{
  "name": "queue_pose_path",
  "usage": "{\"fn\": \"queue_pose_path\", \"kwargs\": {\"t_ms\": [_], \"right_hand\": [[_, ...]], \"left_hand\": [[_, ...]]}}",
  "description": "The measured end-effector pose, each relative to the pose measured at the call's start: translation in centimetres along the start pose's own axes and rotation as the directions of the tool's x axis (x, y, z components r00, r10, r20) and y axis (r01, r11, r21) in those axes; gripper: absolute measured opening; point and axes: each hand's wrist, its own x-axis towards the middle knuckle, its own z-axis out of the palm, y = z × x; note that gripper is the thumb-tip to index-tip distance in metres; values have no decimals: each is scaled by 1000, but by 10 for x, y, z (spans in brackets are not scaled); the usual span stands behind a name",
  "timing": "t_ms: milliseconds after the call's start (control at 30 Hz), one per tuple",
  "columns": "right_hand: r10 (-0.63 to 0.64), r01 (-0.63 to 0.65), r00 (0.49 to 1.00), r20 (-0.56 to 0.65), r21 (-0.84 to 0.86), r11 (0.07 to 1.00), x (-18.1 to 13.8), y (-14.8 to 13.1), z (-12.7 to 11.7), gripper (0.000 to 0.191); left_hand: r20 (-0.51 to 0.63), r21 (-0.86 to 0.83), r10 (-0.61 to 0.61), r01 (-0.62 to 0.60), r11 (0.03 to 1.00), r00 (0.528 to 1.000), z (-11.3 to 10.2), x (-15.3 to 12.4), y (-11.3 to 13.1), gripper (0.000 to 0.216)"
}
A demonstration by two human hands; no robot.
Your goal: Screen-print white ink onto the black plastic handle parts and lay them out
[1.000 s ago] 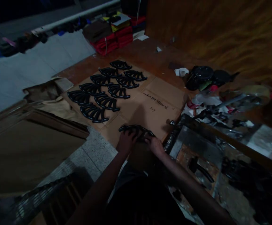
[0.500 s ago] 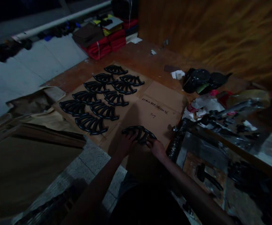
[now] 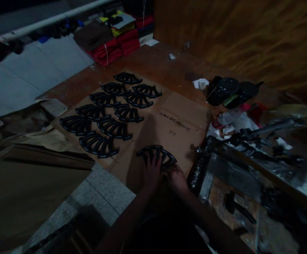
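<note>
A glossy black fan-shaped ribbed piece (image 3: 166, 154) lies near the front edge of a cardboard sheet (image 3: 179, 106). My left hand (image 3: 152, 171) rests on its left part, fingers spread and stretched over the ribs. At the lower right edge of the piece, my right hand (image 3: 177, 178) is closed with curled fingers; its fingertips are partly hidden in shadow. Several similar black fan-shaped pieces (image 3: 99, 144) lie in rows on the left half of the cardboard.
Folded red cloth (image 3: 108, 53) is stacked at the back. On the right are black round objects (image 3: 227, 88), a long plastic-wrapped bar (image 3: 199, 169), a hammer-like tool (image 3: 238, 207) and crumpled plastic. Brown cardboard (image 3: 36, 190) stands at the left. Handwriting marks the sheet.
My left hand has shifted right and spread its fingers over the ribs. My right hand has moved slightly down along the piece's edge. The view has tilted a little.
</note>
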Motion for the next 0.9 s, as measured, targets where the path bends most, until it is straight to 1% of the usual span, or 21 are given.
{"fn": "queue_pose_path", "kwargs": {"t_ms": [67,167,233,267,333,400,467,533,600,667,767,833,900], "right_hand": [[-22,23,999,27,-38,999,-1,3,2,26],[26,-21,999,41,-105,994,1,14,8,36],[90,-81,994,58,-153,985,10,23,14,46],[119,-106,991,67,-174,979,16,27,16,49],[146,-131,987,61,-201,971,33,34,20,53],[109,-102,994,19,-218,971,51,39,25,55],[33,-40,999,-35,-236,971,66,45,32,57],[-53,25,993,-101,-258,966,74,54,43,60],[-132,76,975,-178,-290,954,78,66,56,62],[-223,127,939,-262,-337,933,79,77,69,64],[-361,198,860,-361,-416,888,80,92,82,69],[-429,226,809,-401,-462,857,82,99,85,67],[-465,212,773,-431,-516,830,83,102,87,60]], "left_hand": [[24,24,-19,18,1000,1000,2,4,2,58],[39,43,42,-43,998,998,-1,17,-9,53],[46,54,96,-98,994,994,-8,36,-20,55],[51,61,120,-123,991,991,-13,51,-24,57],[50,79,169,-173,982,984,-28,89,-26,58],[31,91,237,-239,967,971,-44,139,-19,57],[14,82,326,-326,942,945,-60,196,-7,57],[21,65,407,-408,911,913,-72,254,9,59],[45,53,464,-466,883,885,-81,308,25,61],[64,51,482,-486,873,874,-87,353,39,62],[65,48,455,-458,888,888,-92,403,51,62],[61,48,411,-414,909,910,-93,424,51,61],[49,52,342,-345,937,938,-92,435,48,59]]}}
